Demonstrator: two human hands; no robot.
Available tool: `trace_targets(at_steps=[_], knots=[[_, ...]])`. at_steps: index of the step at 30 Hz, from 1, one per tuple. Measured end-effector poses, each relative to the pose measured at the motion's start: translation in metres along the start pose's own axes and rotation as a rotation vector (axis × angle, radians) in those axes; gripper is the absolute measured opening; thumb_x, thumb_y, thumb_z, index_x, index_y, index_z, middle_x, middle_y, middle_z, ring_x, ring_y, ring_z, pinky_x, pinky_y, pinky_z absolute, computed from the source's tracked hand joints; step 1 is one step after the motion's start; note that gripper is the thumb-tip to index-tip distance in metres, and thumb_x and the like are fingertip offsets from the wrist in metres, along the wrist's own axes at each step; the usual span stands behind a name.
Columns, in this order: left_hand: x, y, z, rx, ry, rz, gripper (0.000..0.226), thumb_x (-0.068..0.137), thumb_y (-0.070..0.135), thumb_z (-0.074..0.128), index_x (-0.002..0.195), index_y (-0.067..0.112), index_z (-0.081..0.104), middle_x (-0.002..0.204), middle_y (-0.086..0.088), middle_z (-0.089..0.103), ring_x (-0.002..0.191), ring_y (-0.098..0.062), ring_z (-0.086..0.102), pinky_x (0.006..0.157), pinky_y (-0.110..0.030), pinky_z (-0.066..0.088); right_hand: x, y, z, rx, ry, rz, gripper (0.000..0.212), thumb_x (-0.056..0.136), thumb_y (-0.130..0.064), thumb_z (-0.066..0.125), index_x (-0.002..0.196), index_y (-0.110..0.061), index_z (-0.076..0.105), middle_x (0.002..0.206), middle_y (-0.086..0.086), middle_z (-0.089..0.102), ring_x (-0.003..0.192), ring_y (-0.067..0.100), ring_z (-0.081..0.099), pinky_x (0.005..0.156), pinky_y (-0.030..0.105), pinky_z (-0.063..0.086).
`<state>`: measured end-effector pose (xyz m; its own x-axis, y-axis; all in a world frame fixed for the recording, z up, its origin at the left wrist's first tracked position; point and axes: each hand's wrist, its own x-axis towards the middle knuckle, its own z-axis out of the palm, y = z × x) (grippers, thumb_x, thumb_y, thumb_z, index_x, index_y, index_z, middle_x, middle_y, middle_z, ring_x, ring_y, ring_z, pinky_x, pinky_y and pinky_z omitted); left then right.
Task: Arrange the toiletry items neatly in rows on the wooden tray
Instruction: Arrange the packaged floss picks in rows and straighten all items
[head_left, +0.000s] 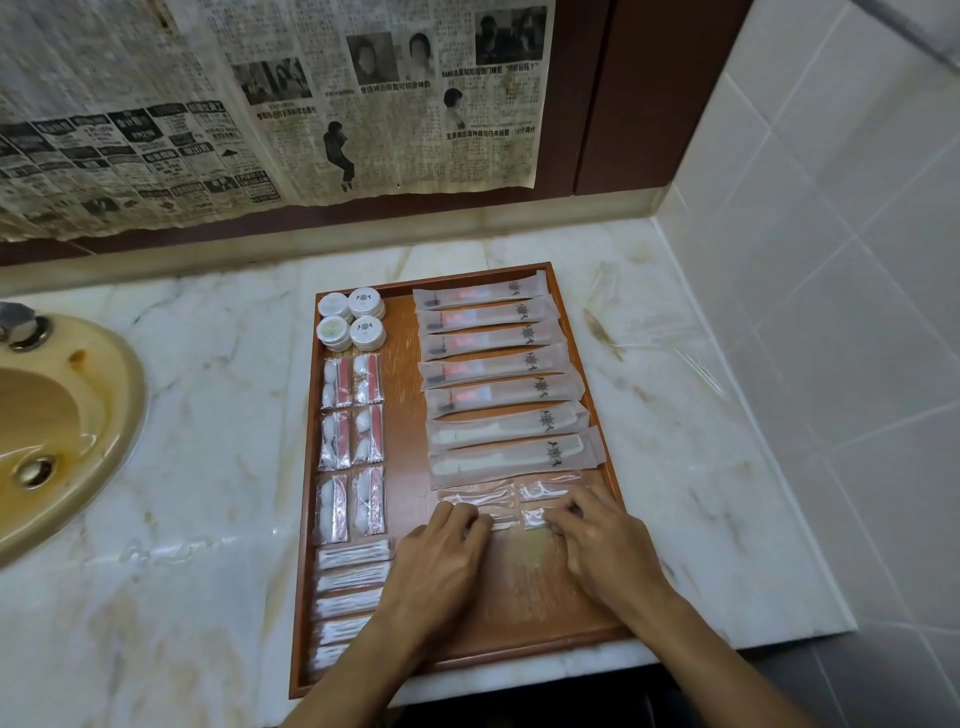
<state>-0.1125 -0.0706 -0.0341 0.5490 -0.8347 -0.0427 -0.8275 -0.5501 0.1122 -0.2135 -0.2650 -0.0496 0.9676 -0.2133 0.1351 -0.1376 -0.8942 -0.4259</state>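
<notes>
Both bare forearms reach forward from the lower edge of the view and converge toward the middle, the left arm rising from lower left, the right from lower right. The left hand (441, 551) lies palm down, knuckles up, its fingers bent at the joints with the tips pressed down in front of it. The right hand (597, 535) is likewise palm down, fingers curled forward and pointing left, tips pressing down. The two hands sit near each other, not touching, wrists roughly level.
</notes>
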Motion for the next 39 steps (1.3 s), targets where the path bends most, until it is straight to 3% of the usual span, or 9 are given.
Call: trace_targets(at_steps=[11, 15, 20, 24, 27, 29, 32, 35, 39], knots=[[0.005, 0.000, -0.005, -0.110, 0.081, 0.008, 0.023, 0.092, 0.034, 0.046, 0.098, 0.022, 0.065, 0.098, 0.005, 0.059, 0.088, -0.018, 0.055, 0.047, -0.033, 0.045, -0.001, 0.001, -0.007, 0.018, 0.060, -0.009, 0.022, 0.067, -0.001, 0.073, 0.082, -0.017, 0.070, 0.082, -0.004, 0.056, 0.080, 0.015, 0.054, 0.047, 0.028, 0.047], [0.039, 0.003, -0.017, -0.108, 0.162, 0.054, 0.027, 0.093, 0.036, 0.046, 0.094, 0.018, 0.066, 0.093, 0.002, 0.061, 0.084, -0.019, 0.055, 0.043, -0.034, 0.045, 0.010, 0.024, -0.029, -0.016, 0.193, 0.084, 0.011, 0.077, -0.008, 0.067, 0.084, -0.015, 0.070, 0.084, -0.002, 0.058, 0.079, 0.016, 0.056, 0.048, 0.032, 0.049], [0.120, 0.018, -0.041, -0.078, 0.167, 0.133, 0.031, 0.093, 0.032, 0.043, 0.094, 0.013, 0.067, 0.089, -0.004, 0.064, 0.081, -0.025, 0.058, 0.046, -0.035, 0.045, 0.036, 0.071, -0.058, -0.105, 0.369, 0.320, 0.015, 0.083, -0.010, 0.061, 0.094, -0.010, 0.071, 0.092, 0.005, 0.058, 0.084, 0.023, 0.058, 0.044, 0.031, 0.047], [0.183, 0.039, -0.052, -0.008, 0.113, 0.193, 0.017, 0.092, 0.027, 0.059, 0.092, 0.012, 0.066, 0.085, -0.007, 0.063, 0.084, -0.028, 0.059, 0.046, -0.032, 0.036, 0.061, 0.109, -0.064, -0.161, 0.221, 0.584, 0.035, 0.084, -0.001, 0.058, 0.118, -0.008, 0.062, 0.117, 0.009, 0.054, 0.106, 0.031, 0.052, 0.061, 0.039, 0.050], [0.220, 0.053, -0.053, 0.064, 0.040, 0.180, 0.026, 0.100, 0.032, 0.044, 0.110, 0.013, 0.059, 0.103, -0.006, 0.061, 0.103, -0.026, 0.051, 0.058, -0.035, 0.036, 0.076, 0.125, -0.071, -0.277, 0.036, 0.644, 0.051, 0.088, -0.004, 0.047, 0.138, -0.013, 0.044, 0.141, 0.009, 0.038, 0.125, 0.029, 0.037, 0.082, 0.038, 0.047], [0.240, 0.059, -0.051, 0.104, 0.016, 0.197, 0.024, 0.100, 0.027, 0.044, 0.115, 0.012, 0.056, 0.110, -0.007, 0.059, 0.109, -0.026, 0.048, 0.062, -0.035, 0.038, 0.082, 0.131, -0.071, -0.329, -0.050, 0.681, 0.053, 0.091, -0.007, 0.043, 0.142, -0.015, 0.036, 0.146, 0.009, 0.031, 0.127, 0.028, 0.033, 0.087, 0.036, 0.044], [0.267, 0.066, -0.044, 0.170, -0.037, 0.209, 0.020, 0.098, 0.015, 0.047, 0.115, 0.008, 0.055, 0.114, -0.011, 0.057, 0.111, -0.028, 0.047, 0.066, -0.037, 0.044, 0.083, 0.138, -0.065, -0.397, -0.019, 0.677, 0.042, 0.091, -0.011, 0.047, 0.133, -0.013, 0.048, 0.132, 0.010, 0.045, 0.115, 0.028, 0.044, 0.076, 0.034, 0.046], [0.289, 0.074, -0.035, 0.176, -0.095, 0.188, 0.022, 0.097, 0.010, 0.043, 0.115, 0.006, 0.054, 0.116, -0.012, 0.053, 0.114, -0.029, 0.044, 0.062, -0.036, 0.038, 0.080, 0.139, -0.059, -0.421, 0.051, 0.637, 0.020, 0.080, -0.011, 0.065, 0.100, -0.011, 0.067, 0.101, 0.009, 0.059, 0.092, 0.029, 0.055, 0.059, 0.031, 0.046], [0.308, 0.084, -0.029, 0.120, -0.137, 0.174, 0.032, 0.101, 0.026, 0.043, 0.124, 0.005, 0.051, 0.124, -0.012, 0.050, 0.120, -0.028, 0.040, 0.072, -0.040, 0.045, 0.073, 0.136, -0.060, -0.380, 0.130, 0.634, 0.015, 0.067, -0.010, 0.081, 0.070, -0.010, 0.067, 0.077, 0.008, 0.059, 0.072, 0.029, 0.058, 0.046, 0.029, 0.044]])
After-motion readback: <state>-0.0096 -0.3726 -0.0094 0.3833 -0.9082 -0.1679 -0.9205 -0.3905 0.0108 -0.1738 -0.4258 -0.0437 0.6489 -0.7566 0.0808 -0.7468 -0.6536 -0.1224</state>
